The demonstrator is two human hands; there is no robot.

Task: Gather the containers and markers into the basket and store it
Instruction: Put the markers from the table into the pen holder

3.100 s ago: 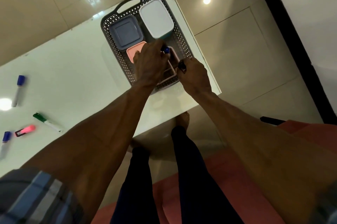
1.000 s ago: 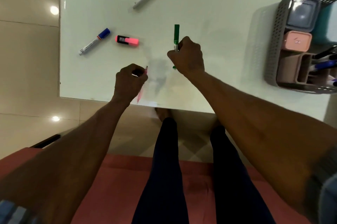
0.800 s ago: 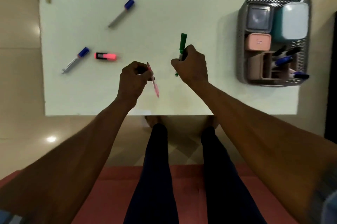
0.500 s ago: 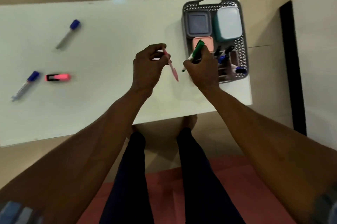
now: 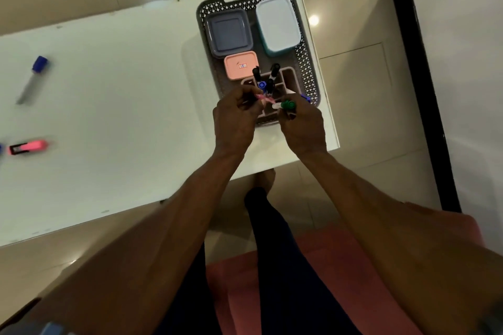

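1. Green marker (image 5: 286, 104): pinched in right hand (image 5: 302, 127), over the pen holder (image 5: 290, 77) in the basket (image 5: 307, 62).
2. Pink pen (image 5: 263, 98): gripped by left hand (image 5: 236, 122), same spot.
3. Judgement: both light, rigid, smooth; hold mid-barrel.
4. 2 items remain on the table (image 5: 109, 89): blue marker (image 5: 32, 78), pink highlighter (image 5: 27, 146).

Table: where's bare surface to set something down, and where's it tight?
Free: the white table between the blue-capped marker and the basket, and the near strip below the pink highlighter. Crowded: the basket, filled by three lidded containers and the marker organizer, with left hand and right hand over its near end.
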